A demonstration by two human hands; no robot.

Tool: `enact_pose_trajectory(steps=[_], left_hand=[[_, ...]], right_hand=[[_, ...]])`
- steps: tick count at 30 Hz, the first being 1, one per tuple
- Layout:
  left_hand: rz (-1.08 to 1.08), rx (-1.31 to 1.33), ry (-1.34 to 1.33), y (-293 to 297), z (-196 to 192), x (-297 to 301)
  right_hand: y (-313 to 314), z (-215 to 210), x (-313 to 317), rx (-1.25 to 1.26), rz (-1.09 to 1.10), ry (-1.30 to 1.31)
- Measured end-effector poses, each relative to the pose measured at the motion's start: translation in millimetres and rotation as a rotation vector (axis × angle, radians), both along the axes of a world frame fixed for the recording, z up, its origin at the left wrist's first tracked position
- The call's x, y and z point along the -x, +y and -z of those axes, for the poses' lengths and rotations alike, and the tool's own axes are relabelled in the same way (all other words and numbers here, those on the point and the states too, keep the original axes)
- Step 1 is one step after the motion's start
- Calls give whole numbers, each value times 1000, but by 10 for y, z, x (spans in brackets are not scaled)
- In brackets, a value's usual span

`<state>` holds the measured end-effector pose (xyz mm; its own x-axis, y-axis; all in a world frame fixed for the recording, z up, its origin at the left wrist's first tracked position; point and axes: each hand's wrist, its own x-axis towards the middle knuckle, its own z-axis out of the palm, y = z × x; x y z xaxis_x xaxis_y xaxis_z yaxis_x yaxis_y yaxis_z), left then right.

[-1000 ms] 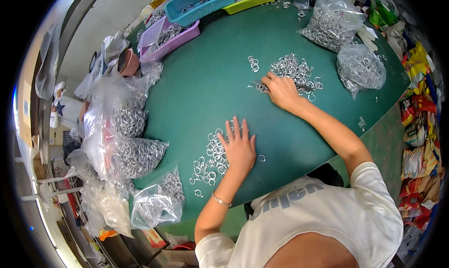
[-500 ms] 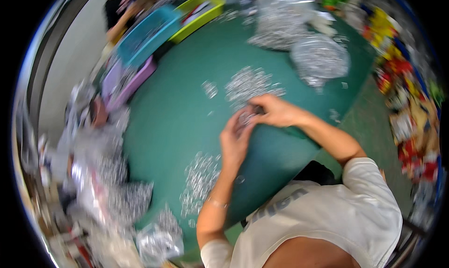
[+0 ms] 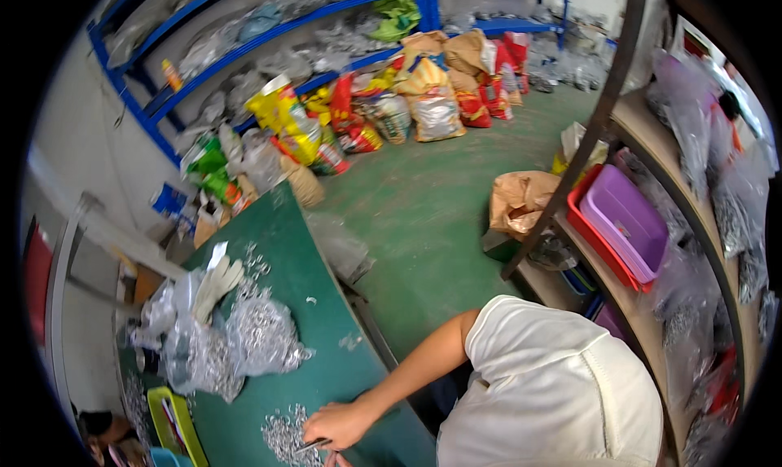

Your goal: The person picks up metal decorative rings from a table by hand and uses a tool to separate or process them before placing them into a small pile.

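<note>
At the lower edge, my right hand is closed over a slim grey metal tool, whose kind I cannot make out. It is next to a loose pile of small shiny metal pieces on the green table. Just below it, a few fingertips of my left hand show. The rest of that hand is cut off by the lower edge, so what it holds is hidden.
Clear bags of metal pieces and a pale glove lie farther up the table. A yellow-green bin stands at lower left. Blue shelving and colourful sacks line the back. Purple tray sits on right shelves.
The view has swung to the right, bringing the shelves and sacks into sight. Both hands now appear at the lower edge, and the left is mostly out of view.
</note>
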<state>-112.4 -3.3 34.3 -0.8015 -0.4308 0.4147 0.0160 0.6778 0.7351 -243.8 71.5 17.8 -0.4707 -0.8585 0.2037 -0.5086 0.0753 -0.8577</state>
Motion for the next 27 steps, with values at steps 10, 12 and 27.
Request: enact_pose_trajectory(steps=[10, 12, 27], left_hand=[[209, 411, -106, 46, 311, 239], [168, 818, -92, 234, 190, 204], [-39, -194, -191, -131, 253, 290]], right_hand=[[-420, 858, 43, -136, 172, 246], [-432, 949, 85, -176, 157, 315], [14, 506, 299, 90, -280, -311]])
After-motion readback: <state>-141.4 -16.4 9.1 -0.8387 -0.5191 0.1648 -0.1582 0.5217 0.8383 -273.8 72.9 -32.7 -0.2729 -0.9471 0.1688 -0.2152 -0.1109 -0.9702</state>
